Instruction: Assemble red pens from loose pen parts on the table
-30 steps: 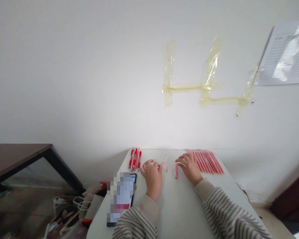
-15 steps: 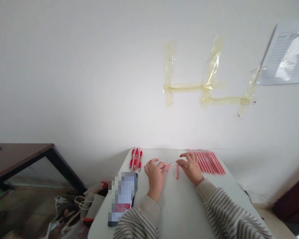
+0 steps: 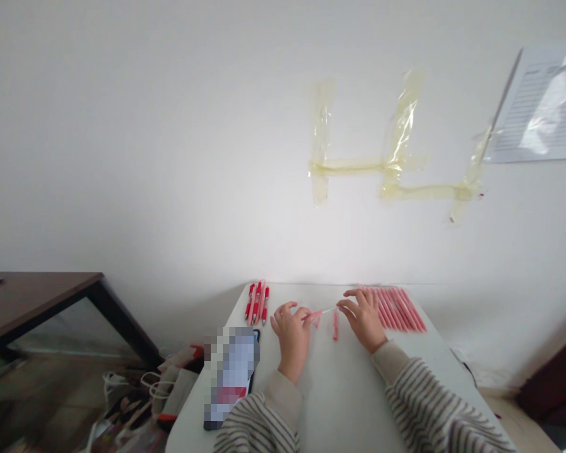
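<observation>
Both my hands are over a white table (image 3: 339,390). My left hand (image 3: 290,336) pinches the pink end of a thin pen refill (image 3: 321,312). My right hand (image 3: 365,318) pinches its white tip, so the refill spans the gap between them. A pink pen barrel (image 3: 334,325) lies on the table just below, beside a small pink piece (image 3: 316,322). A row of several pink barrels (image 3: 399,308) lies by my right hand. Several assembled red and pink pens (image 3: 257,301) lie left of my left hand.
A phone (image 3: 231,374) lies on the table's left edge. Left of the table are a dark desk (image 3: 38,302) and bags and cords on the floor (image 3: 141,402). Yellowed tape (image 3: 387,170) and a paper sheet (image 3: 540,107) are on the wall behind.
My left hand turned the refill from pointing away to lying crosswise, and my right hand came left and pinched its white tip. The pink barrel and small piece stayed put.
</observation>
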